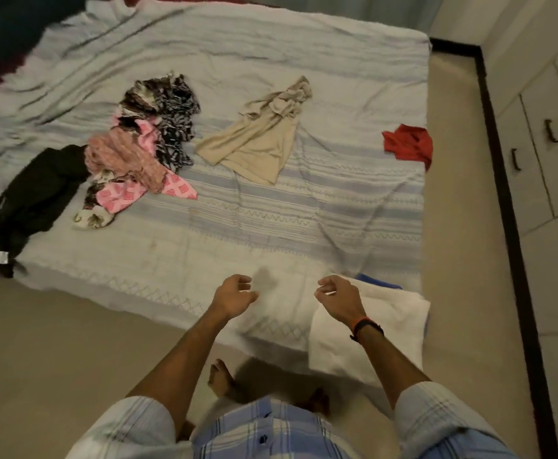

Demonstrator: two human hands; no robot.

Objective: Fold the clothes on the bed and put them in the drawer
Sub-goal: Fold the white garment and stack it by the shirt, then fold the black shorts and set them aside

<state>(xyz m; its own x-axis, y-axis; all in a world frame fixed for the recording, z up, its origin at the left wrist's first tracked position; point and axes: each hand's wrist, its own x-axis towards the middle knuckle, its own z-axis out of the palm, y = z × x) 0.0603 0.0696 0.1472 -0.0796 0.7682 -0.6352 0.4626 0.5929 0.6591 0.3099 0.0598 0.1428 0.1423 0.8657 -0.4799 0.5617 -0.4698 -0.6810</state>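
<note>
Loose clothes lie on the bed with its pale blue striped sheet. A beige garment is spread near the middle. To its left sits a heap of pink and black-and-white patterned clothes, and a black garment lies at the left edge. A red garment hangs over the right edge. My left hand and my right hand hover over the near edge of the bed, fingers loosely curled, holding nothing. A white folded cloth lies just right of my right hand.
A cabinet with drawers and dark handles stands along the right wall, beyond a strip of beige floor. My bare feet stand on the floor at the foot of the bed. A dark blanket lies at the far left.
</note>
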